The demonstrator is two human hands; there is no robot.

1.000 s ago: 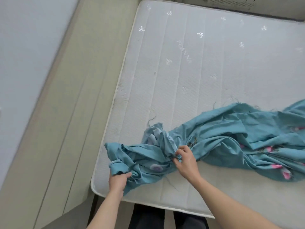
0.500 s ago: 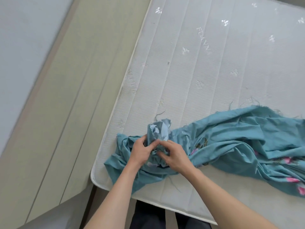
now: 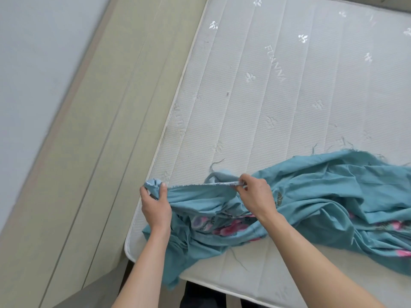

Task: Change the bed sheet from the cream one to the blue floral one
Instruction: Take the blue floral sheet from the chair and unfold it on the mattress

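Both arms are bare and reach in from the bottom of the view, forearms angled up and slightly inward. The left hand (image 3: 155,203) sits near the left edge of the bed, back of the hand facing up, thumb on top and fingers (image 3: 144,192) curled underneath, pinching the sheet (image 3: 311,196) edge. The right hand (image 3: 255,196) is further right, well apart from the left, knuckles up, wrist bent a bit, fingers curled down and in, also pinching that same edge. The strip between the two hands looks pulled tight. The right forearm comes in at a steeper diagonal from the lower right corner.
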